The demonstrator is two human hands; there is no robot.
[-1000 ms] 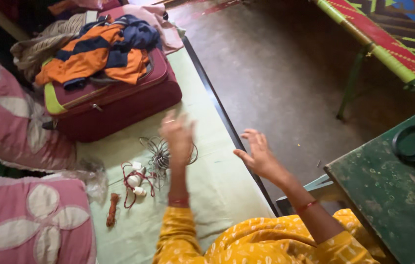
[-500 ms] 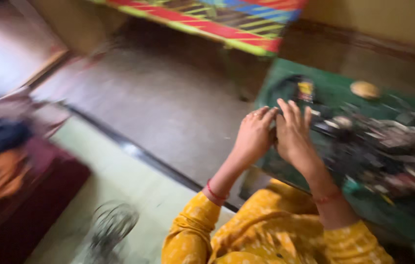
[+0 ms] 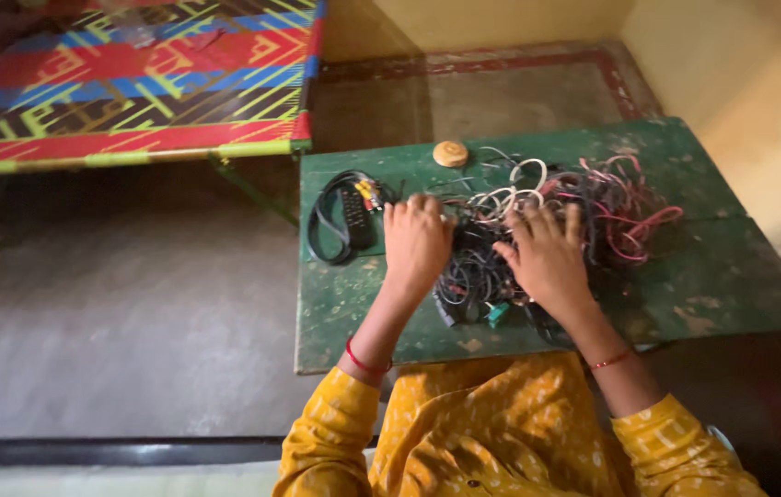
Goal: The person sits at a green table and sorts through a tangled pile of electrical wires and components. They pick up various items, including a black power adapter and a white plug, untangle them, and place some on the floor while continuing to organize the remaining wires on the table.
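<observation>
We see no packages, labels, signs or screens here. Nothing of that kind shows on the table, the floor or the cot.

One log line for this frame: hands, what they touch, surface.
left hand: flat on cable pile | right hand: fingers spread on cable pile | surface: green table | nearby: remote, round disc

A worn, green-painted wooden tabletop (image 3: 712, 276) stands on a dull grey-brown stone floor (image 3: 123, 313). Behind it to the left sits a cot of brightly striped woven webbing (image 3: 133, 74). Plain yellowish walls (image 3: 749, 83) meet in the far corner, softly lit.
</observation>
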